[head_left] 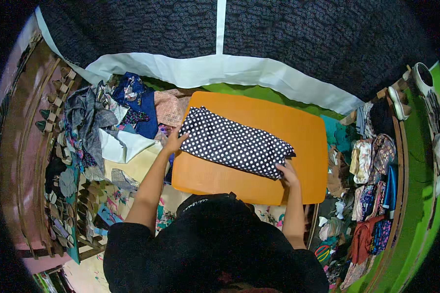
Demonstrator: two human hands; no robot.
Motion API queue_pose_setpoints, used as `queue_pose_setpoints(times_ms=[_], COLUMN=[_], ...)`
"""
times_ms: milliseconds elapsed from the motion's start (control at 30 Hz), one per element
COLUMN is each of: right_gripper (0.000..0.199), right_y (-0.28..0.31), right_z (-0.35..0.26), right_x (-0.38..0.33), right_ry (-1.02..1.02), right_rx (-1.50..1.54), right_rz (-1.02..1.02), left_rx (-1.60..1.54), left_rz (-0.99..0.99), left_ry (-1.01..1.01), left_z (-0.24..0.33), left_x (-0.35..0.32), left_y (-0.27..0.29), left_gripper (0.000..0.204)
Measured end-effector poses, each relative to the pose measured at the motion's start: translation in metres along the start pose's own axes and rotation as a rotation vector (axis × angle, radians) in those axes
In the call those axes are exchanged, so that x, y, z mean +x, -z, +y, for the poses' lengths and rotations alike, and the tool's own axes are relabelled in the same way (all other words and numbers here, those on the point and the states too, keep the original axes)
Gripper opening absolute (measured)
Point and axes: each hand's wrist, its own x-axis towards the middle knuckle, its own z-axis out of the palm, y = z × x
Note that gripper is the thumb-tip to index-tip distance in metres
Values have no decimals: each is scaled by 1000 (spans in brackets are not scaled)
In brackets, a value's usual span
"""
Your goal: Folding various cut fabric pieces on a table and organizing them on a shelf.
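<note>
A black cloth with white polka dots (232,141), folded into a long flat strip, lies across an orange tabletop (215,178). It slants from the upper left down to the lower right. My left hand (175,140) grips its left end, thumb on top and the other fingers partly hidden beside the edge. At the lower right corner my right hand (288,172) pinches the cloth, with the thumb over it and the fingers mostly out of sight underneath.
Left of the table is a heap of loose clothes, with a grey garment (85,115), a dark blue one (144,115) and a pink one (170,106). Folded clothes (371,195) fill a rack at the right, with shoes (399,103) above. A dark patterned curtain (156,29) hangs beyond.
</note>
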Motion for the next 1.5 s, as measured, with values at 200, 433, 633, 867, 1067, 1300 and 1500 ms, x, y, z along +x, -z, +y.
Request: queue_pose_setpoints(times_ms=[200, 433, 633, 867, 1067, 1300, 1500], right_gripper=[59, 60, 57, 55, 59, 62, 64], right_y=[-6, -83, -122, -96, -95, -114, -113], right_z=[-6, -60, -81, -25, -39, -87, -101], right_x=[-4, -13, 14, 49, 50, 92, 125], right_ry=[112, 275, 514, 441, 209, 524, 288], right_rx=[4, -927, -1243, -1126, -1185, -1113, -1120], right_rz=[262, 1204, 672, 576, 483, 133, -117], left_rx=[57, 397, 632, 647, 260, -1197, -1427], left_rz=[171, 459, 129, 174, 557, 145, 197], left_ry=[52, 16, -60, 2, 481, 968, 848], left_z=[44, 66, 80, 57, 71, 93, 117], left_x=[-11, -21, -53, -51, -77, -87, -59], left_y=[2, -38, -77, -86, -98, -145, -142], left_gripper=[41, 46, 58, 61, 60, 43, 34])
